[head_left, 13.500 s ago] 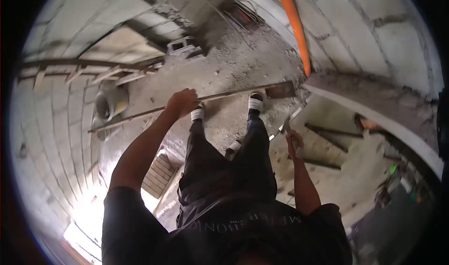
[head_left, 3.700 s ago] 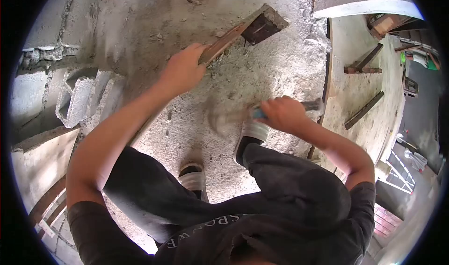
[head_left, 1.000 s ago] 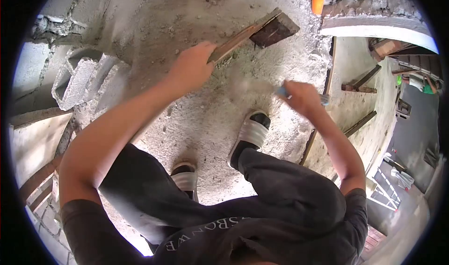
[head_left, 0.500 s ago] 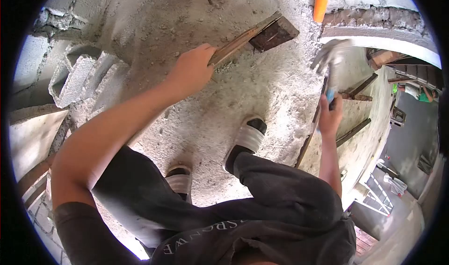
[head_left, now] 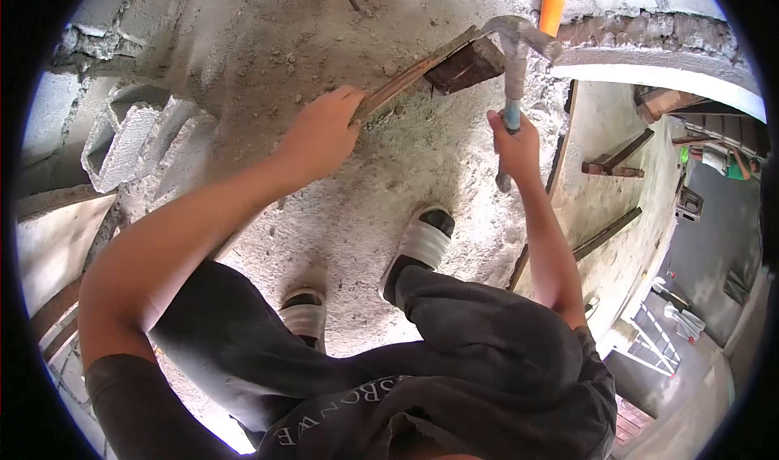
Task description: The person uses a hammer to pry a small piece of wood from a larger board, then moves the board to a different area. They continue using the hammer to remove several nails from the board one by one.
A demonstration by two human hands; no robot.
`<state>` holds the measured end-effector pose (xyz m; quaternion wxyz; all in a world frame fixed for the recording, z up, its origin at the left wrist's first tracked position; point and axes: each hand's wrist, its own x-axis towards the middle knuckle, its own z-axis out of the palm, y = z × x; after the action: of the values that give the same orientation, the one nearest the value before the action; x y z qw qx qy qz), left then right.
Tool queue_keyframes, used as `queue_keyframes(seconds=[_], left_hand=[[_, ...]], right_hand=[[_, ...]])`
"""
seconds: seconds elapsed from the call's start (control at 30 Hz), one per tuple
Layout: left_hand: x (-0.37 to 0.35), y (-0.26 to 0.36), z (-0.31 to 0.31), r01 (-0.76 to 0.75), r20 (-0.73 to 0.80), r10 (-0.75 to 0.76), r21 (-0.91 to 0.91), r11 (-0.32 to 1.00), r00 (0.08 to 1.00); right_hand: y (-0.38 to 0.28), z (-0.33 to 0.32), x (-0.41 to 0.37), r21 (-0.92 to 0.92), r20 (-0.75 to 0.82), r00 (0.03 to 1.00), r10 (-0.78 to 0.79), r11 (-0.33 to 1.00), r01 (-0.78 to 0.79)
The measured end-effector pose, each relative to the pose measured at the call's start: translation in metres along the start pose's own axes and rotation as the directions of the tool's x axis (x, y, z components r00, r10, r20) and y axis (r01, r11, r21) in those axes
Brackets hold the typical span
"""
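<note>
Gripping plank and hammer over the concrete floor.
Fingers of our left hand wrap the plank, which slants up-right toward the orange pipe; fingers of our right hand clench the upright hammer, head at the plank's far end.

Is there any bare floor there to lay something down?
Bare concrete floor lies between the left hand, the right hand and the forward sandal. It is crowded at the plank end, where the hammer head sits.
</note>
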<state>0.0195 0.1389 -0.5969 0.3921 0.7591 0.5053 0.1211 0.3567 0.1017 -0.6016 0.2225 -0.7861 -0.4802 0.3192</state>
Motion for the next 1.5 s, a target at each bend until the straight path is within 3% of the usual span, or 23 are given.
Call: queue_keyframes(seconds=[0.2,0.33,0.5,0.6,0.67,1.1,1.17,1.2,1.27,1.37,1.47,1.5], left_hand=[[-0.001,-0.002,0.004,-0.054,0.008,0.054,0.029,0.998,0.999],[-0.001,-0.001,0.004,-0.048,-0.017,0.048,0.009,0.999,0.999],[-0.001,0.002,0.006,-0.034,-0.008,0.034,-0.028,0.999,0.999],[-0.003,0.004,0.009,-0.057,-0.054,0.06,0.061,0.997,0.997],[-0.004,0.009,0.005,-0.034,0.031,0.032,0.053,0.998,0.999],[-0.007,0.022,0.018,0.077,0.073,-0.083,0.089,0.993,0.994],[-0.009,0.022,0.02,0.118,0.056,-0.122,0.074,0.99,0.991],[-0.011,0.024,0.02,0.113,0.068,-0.118,0.066,0.991,0.991],[-0.008,0.03,0.012,0.121,0.061,-0.127,0.101,0.987,0.99],[-0.01,0.028,0.008,0.073,0.041,-0.077,0.094,0.993,0.996],[-0.008,0.019,0.015,0.04,0.031,-0.044,0.131,0.991,0.999],[-0.009,0.02,0.015,0.053,0.031,-0.058,0.135,0.989,0.998]], right_hand=[[0.028,0.0,0.031,-0.057,-0.011,0.996,-0.092,0.994,0.091],[0.039,-0.018,0.051,-0.095,0.089,0.989,-0.117,0.988,0.125],[0.056,-0.018,0.072,-0.005,0.22,0.973,-0.072,0.997,0.075],[0.059,-0.016,0.074,-0.002,0.243,0.967,-0.081,0.996,0.084],[0.056,-0.016,0.066,-0.09,0.189,0.982,-0.024,0.995,0.042],[0.038,-0.059,0.041,-0.194,0.284,0.956,0.07,0.981,-0.014],[0.017,-0.082,0.047,-0.389,0.34,0.917,0.21,0.919,-0.066],[0.012,-0.094,0.053,-0.491,0.365,0.918,0.154,0.87,0.049],[0.006,-0.101,0.06,-0.481,0.401,0.898,0.179,0.876,0.04],[0.027,-0.08,0.05,-0.395,0.333,0.916,0.222,0.915,-0.077],[0.054,-0.04,0.039,-0.089,0.301,0.937,0.175,0.984,-0.155],[0.058,-0.031,0.04,-0.086,0.314,0.933,0.174,0.984,-0.154]])
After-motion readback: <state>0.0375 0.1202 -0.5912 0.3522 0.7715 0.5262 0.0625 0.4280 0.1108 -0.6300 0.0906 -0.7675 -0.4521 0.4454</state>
